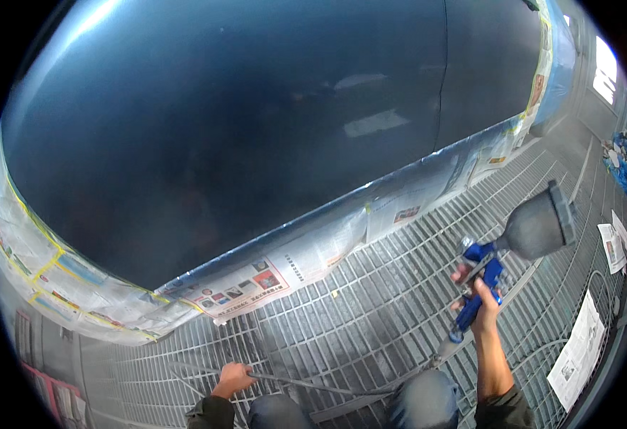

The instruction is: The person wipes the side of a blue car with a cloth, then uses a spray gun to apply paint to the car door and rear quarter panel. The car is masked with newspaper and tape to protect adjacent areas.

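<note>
My right hand (486, 304) is wrapped round the grip of a blue spray gun (495, 272). The gun's grey cup tilts up to the right, and its nozzle end points toward a dark blue car panel (256, 143), apart from it. A thin grey air hose (306, 385) runs from below the gun across my knees to my left hand (235, 379), whose fingers are closed round it. Newspaper masking (277, 275) and yellow tape (45, 264) line the panel's lower edge. A dark vertical seam crosses the panel at its right part.
Metal floor grating (327, 336) lies under the car and around my knees (424, 400). Loose newspaper sheets (576, 354) lie on the right, with crumpled blue and white plastic (619, 161) beyond. Blue sheeting (556, 71) covers the car's far right end. Red-framed items (63, 397) stand at lower left.
</note>
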`<state>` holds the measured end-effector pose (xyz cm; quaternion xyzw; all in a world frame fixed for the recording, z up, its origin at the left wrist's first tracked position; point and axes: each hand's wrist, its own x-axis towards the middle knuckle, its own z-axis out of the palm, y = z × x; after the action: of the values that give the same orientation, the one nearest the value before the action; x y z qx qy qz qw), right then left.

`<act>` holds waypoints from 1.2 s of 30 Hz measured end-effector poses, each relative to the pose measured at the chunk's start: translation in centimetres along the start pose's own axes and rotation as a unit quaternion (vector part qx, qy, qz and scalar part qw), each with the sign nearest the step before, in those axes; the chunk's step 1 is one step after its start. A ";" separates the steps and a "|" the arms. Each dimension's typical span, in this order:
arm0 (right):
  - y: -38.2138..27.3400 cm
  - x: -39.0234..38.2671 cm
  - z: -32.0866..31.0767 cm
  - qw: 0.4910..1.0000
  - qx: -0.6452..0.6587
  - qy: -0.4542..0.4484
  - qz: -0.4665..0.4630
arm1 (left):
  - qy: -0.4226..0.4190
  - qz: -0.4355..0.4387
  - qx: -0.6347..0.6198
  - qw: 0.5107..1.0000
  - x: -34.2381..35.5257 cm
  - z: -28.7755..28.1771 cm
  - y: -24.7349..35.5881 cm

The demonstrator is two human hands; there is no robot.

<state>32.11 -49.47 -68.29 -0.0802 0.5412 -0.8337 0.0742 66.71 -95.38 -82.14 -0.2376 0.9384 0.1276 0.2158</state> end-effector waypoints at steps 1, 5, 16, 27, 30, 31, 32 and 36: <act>1.2 -1.4 -0.4 1.000 -0.001 -0.001 0.014 | -0.002 0.025 0.026 0.999 0.7 0.4 -0.3; 5.2 -5.8 -0.6 0.998 0.008 -0.013 0.058 | 0.003 0.104 0.089 0.991 3.0 1.8 -1.2; 10.2 -10.6 1.7 0.971 0.069 -0.159 0.162 | -0.164 0.414 -0.103 0.889 1.3 -4.6 17.1; 13.6 -12.4 1.0 0.975 -0.068 -0.205 0.051 | 0.202 0.529 -0.088 0.819 -2.2 -9.8 32.0; 13.2 -12.5 1.8 0.979 -0.056 -0.185 0.070 | 0.187 0.523 -0.082 0.828 -2.6 -10.8 32.2; 13.2 -12.7 2.3 0.982 -0.033 -0.172 0.065 | 0.165 0.521 -0.085 0.833 -2.5 -10.8 32.0; 12.7 -12.5 2.4 0.976 -0.029 -0.201 0.076 | 0.142 0.519 -0.087 0.839 -2.4 -11.0 31.9; 11.3 -11.8 2.9 0.956 -0.051 -0.279 0.073 | 0.056 0.503 -0.114 0.855 -1.6 -11.6 31.9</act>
<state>44.63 -54.12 -78.06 -0.2737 0.5450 -0.7416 0.2794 48.01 -71.47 -66.84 0.2371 0.9193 0.3115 0.0407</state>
